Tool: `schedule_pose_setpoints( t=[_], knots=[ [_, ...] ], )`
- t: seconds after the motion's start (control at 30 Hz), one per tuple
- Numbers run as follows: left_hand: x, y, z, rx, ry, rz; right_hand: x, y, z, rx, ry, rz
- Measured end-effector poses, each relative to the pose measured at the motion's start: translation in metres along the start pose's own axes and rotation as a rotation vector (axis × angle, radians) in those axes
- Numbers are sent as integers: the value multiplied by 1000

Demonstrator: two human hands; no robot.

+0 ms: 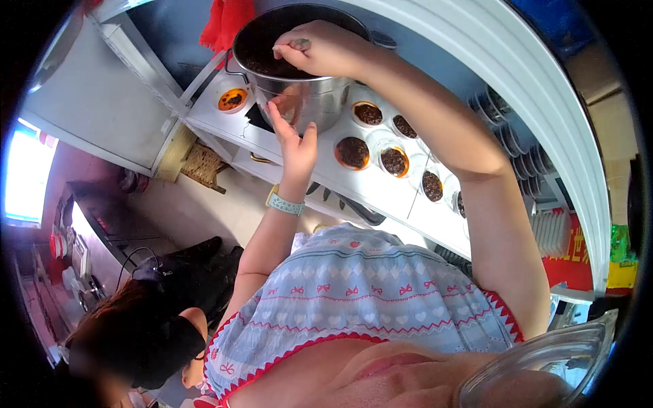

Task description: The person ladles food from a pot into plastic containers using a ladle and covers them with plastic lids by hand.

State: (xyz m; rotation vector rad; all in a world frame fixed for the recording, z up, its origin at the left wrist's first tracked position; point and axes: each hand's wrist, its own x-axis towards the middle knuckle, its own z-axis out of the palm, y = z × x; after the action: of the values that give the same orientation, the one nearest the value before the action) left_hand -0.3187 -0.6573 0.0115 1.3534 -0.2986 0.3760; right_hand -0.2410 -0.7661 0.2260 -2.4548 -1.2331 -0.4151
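A large metal pot (326, 102) with a side handle stands on a white table (224, 129); dark, crumbly-looking stuff (262, 54) lies inside. Over its opening is my right hand (320, 51), with fingers curled closed; whatever they hold, if anything, is hidden. My left hand (296, 143), a patterned watch band (286, 204) on its wrist, is beside the pot's near wall with fingers stretched out. I cannot tell whether it touches the metal. Several small clear cups with dark, orange-edged filling stand right of the pot, among them one cup (352, 153). Another cup (232, 100) sits on the left.
A red cloth (226, 24) hangs behind the pot. Stacked clear containers (524, 149) line the right side, beside a white curved frame (578, 122). A person with dark hair (129, 326) is close by at lower left. A woven stool (202, 166) stands below the table.
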Motion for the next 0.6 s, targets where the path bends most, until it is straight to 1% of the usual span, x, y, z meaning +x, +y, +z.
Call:
schedule_pose_setpoints(
  t=[0.03,0.1,0.13,0.2,0.23,0.3,0.37,0.43,0.47,0.53,0.57,0.6],
  knots=[
    [-1,0,1,-1,-8,-5,-7,-4,-5,0,1,9],
    [-3,0,2,54,7,2,-22,-16,-17,327,3,262],
    [-3,-1,2,52,2,-1,-28,-21,-23,326,4,268],
    [0,-3,2,-82,-24,40,-41,-27,-34,523,51,520],
    [0,-3,1,-83,-31,38,-48,-24,-38,523,56,527],
    [-1,1,1,-91,-33,27,-63,-20,-45,625,150,526],
    [-1,-2,2,-105,-47,49,-78,-13,-49,608,184,531],
    [-1,-2,2,-117,-57,74,-95,6,-47,782,308,613],
    [-1,0,2,-109,-52,46,-103,13,-47,783,309,615],
    [-3,0,2,-101,-49,16,-116,26,-44,1009,452,823],
    [-2,0,2,-119,-55,15,-120,32,-41,1011,454,826],
    [-2,0,1,-137,-61,14,-125,36,-36,1081,509,881]
  ],
)
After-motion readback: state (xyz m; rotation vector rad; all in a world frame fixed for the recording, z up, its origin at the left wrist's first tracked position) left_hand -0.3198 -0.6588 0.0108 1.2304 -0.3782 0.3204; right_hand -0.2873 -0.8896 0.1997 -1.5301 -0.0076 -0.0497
